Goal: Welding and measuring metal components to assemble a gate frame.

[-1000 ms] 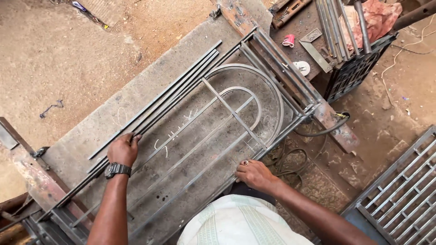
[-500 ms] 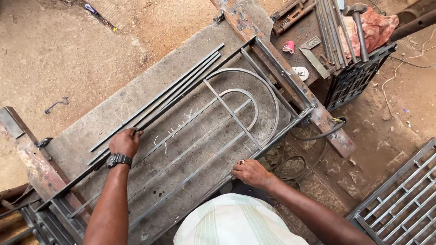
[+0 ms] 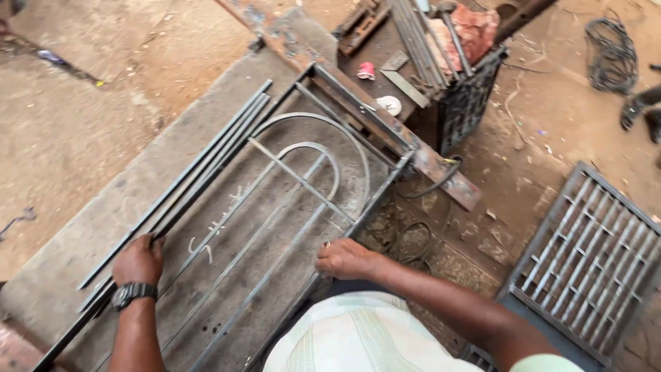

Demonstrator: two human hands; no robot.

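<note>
The arched steel window frame [image 3: 275,207], flat on the table [image 3: 103,227], is gripped along both long edges by the left hand [image 3: 138,260] and right hand [image 3: 344,258], seemingly being positioned; even pressure seems needed.

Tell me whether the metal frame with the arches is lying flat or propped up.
Lying flat. The metal frame rests on the workbench, with the left hand and right hand on its sides.

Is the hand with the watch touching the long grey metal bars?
Touching: the head view shows the left hand gripping the long grey metal bars.
</note>
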